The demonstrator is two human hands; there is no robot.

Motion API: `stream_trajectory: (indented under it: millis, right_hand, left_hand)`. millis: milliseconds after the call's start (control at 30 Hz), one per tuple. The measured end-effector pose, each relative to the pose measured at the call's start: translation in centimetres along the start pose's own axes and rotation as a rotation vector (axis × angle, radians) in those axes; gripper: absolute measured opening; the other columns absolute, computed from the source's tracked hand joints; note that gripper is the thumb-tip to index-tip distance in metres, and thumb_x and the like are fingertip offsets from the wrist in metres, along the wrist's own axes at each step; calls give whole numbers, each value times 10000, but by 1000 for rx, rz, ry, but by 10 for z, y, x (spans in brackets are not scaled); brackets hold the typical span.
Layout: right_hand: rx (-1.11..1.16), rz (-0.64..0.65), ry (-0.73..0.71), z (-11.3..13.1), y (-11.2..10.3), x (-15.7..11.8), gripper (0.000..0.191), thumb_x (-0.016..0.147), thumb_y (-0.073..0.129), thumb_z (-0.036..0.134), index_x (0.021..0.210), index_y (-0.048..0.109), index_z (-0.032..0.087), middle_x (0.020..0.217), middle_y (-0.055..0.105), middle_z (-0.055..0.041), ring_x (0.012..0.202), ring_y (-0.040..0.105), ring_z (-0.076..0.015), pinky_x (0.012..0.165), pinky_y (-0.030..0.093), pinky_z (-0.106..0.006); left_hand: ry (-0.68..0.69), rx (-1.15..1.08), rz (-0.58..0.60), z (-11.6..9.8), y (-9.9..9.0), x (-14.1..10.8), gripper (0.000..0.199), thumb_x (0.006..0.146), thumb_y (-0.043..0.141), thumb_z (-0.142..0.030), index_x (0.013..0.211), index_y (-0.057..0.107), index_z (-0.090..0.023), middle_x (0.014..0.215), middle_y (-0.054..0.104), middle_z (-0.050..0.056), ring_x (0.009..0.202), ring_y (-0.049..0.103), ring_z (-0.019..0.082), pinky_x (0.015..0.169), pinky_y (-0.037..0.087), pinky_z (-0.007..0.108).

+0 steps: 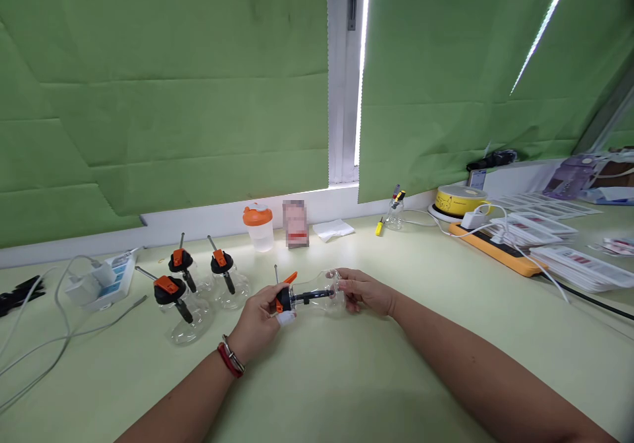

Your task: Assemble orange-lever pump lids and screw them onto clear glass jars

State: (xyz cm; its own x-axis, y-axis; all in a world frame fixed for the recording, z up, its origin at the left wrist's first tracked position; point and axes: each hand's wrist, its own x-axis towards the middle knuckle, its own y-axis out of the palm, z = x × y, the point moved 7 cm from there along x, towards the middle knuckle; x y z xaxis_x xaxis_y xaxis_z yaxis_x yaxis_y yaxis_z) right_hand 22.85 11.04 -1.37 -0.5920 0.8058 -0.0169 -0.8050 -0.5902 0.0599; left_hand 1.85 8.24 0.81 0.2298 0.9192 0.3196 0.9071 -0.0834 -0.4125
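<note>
Lying sideways above the table is a clear oil bottle (321, 303) with a black-and-orange lidded top, a thin metal spout and a dark tube inside. My left hand (265, 314) grips its top end, a white wrap showing near the fingers. On the right, my right hand (364, 291) is closed round the bottle's clear base. Three similar clear bottles stand upright to the left: a front one (191, 327), a rear one (204, 286) and one nearer my left hand (235, 291). Each has a black-and-orange top with a metal spout.
Behind stand an orange-lidded cup (260, 228), a blurred pink box (296, 224) and a tissue (333, 230). A white power strip (116, 281) with cables lies left. At right are an orange power strip (500, 248), a yellow round tin (460, 201) and stacked white cards (584, 266).
</note>
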Motion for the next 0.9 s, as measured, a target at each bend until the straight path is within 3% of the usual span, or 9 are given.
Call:
stream_trajectory:
  millis: [900]
  right_hand:
    - [6,19,9,0,2,0,404,790,581,478,1067,534,188,866,653,-45,401,449,-49,360,228,-192]
  left_hand:
    - [14,53,19,-1,1,-1,438,681,695,-230,1114,646,-182,1020,639,61,950,597,220,855,481,341]
